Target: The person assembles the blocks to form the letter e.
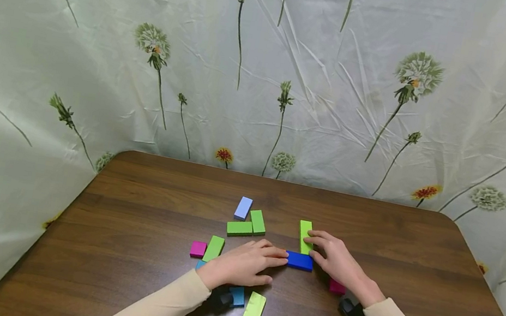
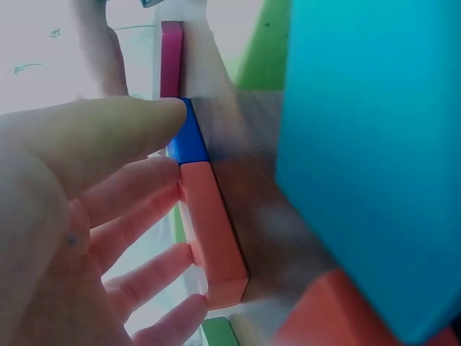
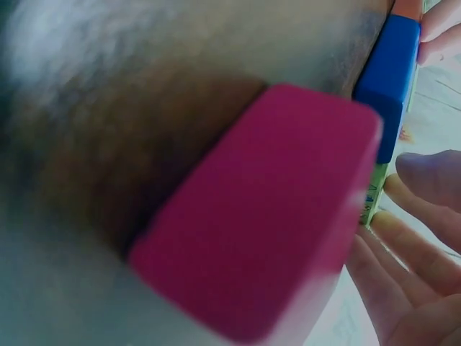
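Note:
My left hand (image 1: 246, 264) lies over an orange block (image 2: 212, 234), its fingertips touching the block's side in the left wrist view; from the head view that block is hidden. End to end with it is a blue block (image 1: 299, 261), with the left fingertips at its left end. A yellow-green block (image 1: 303, 235) points away from the blue block's far side. My right hand (image 1: 340, 263) touches this yellow-green block with extended fingers, and its thumb is near the blue block's right end. Close under the right wrist is a magenta block (image 3: 266, 209).
Behind the left hand lie a pale blue block (image 1: 243, 208) and two green blocks (image 1: 239, 228). To its left are another green block (image 1: 214, 249) and a magenta one (image 1: 198, 249). A teal block (image 1: 238, 296) and a lime block (image 1: 253, 313) lie nearer on the wooden table (image 1: 117, 263).

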`<state>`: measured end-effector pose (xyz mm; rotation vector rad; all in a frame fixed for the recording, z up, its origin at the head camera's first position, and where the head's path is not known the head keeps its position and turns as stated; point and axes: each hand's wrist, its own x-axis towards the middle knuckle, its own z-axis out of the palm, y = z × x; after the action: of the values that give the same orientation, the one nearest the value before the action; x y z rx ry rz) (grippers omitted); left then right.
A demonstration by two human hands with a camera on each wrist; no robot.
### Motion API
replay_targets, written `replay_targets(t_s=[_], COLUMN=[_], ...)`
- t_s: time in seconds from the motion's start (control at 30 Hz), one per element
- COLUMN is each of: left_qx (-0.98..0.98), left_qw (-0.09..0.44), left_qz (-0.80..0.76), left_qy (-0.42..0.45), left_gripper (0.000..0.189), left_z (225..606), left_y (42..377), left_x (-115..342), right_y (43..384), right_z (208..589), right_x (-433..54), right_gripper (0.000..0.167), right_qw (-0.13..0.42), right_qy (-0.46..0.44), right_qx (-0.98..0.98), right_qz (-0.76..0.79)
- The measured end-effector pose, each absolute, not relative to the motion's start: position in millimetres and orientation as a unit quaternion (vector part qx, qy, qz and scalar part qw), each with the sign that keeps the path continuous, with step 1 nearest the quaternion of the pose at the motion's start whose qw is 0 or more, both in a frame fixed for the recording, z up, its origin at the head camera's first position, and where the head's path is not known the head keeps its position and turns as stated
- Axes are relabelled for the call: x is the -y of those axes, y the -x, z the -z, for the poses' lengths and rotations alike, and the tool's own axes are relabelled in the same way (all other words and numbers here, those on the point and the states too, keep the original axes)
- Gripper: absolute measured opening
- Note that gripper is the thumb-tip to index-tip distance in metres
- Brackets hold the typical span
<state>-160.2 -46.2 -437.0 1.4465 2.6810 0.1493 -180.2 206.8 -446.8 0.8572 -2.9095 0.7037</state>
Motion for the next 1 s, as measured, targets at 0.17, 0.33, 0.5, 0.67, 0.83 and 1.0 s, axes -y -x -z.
replay_targets(t_s=[0.17, 0.33, 0.5, 0.67, 0.83, 1.0], left_qx=[-0.880, -0.879, -0.873, -0.883, -0.896, -0.901], left_qw=[0.053, 0.052, 0.039, 0.033, 0.030, 0.021], left_qz=[-0.048, -0.058, -0.096, -0.124, -0.140, -0.170], left_qy=[-0.470, -0.471, -0.476, -0.452, -0.420, -0.398], left_gripper=[0.051, 0.051, 0.048, 0.046, 0.045, 0.043], left_z=[435.5, 436.0, 435.1, 427.8, 422.9, 421.7], left_y=[160.8, 161.3, 164.3, 169.3, 175.5, 182.1], left_x=[45.5, 45.8, 50.5, 60.9, 77.8, 97.8], right_y=[181.2, 180.1, 177.1, 173.5, 169.7, 166.6], right_z=[447.3, 446.5, 445.5, 445.0, 445.7, 445.7], right_x=[-208.9, -209.6, -210.6, -212.4, -213.7, -214.1], right_gripper=[0.030, 0.030, 0.030, 0.029, 0.030, 0.030], right_qw=[0.015, 0.020, 0.030, 0.041, 0.047, 0.050], right_qy=[-0.280, -0.283, -0.289, -0.294, -0.294, -0.297], right_qx=[0.932, 0.931, 0.927, 0.923, 0.922, 0.920], right_qz=[-0.230, -0.229, -0.236, -0.246, -0.246, -0.250])
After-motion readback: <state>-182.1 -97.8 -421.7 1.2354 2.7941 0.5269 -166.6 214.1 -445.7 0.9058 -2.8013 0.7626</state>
